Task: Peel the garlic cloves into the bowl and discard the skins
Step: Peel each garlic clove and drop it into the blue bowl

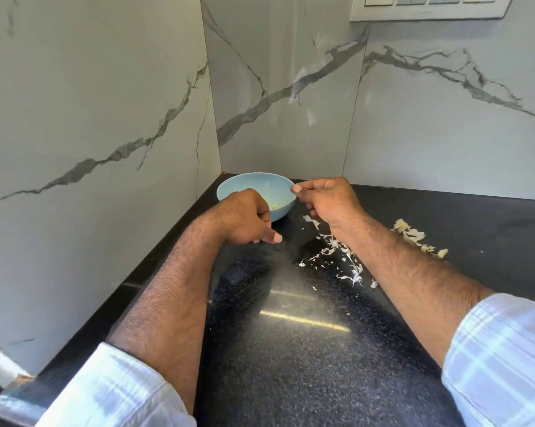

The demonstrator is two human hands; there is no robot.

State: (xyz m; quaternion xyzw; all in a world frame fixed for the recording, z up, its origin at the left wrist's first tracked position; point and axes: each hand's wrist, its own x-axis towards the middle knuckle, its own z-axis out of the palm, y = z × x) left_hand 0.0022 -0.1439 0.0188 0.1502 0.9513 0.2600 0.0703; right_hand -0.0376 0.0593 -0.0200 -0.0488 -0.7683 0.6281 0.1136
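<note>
2 hands beside a round pale-blue bowl (257, 188) on speckled black stone counter (290, 349).
Left hand (247, 218) and right hand (324, 200) are curled; any contents cannot be told. White papery garlic skins (337, 251) lie scattered.

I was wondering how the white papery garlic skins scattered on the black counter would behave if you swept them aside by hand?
The white papery garlic skins look thin and curled, so they are probably very light and floppy. Lying as many small separate flakes on the glossy black granite counter, they would likely slide easily but scatter rather than move together. Some may cling to the fingers.
</note>
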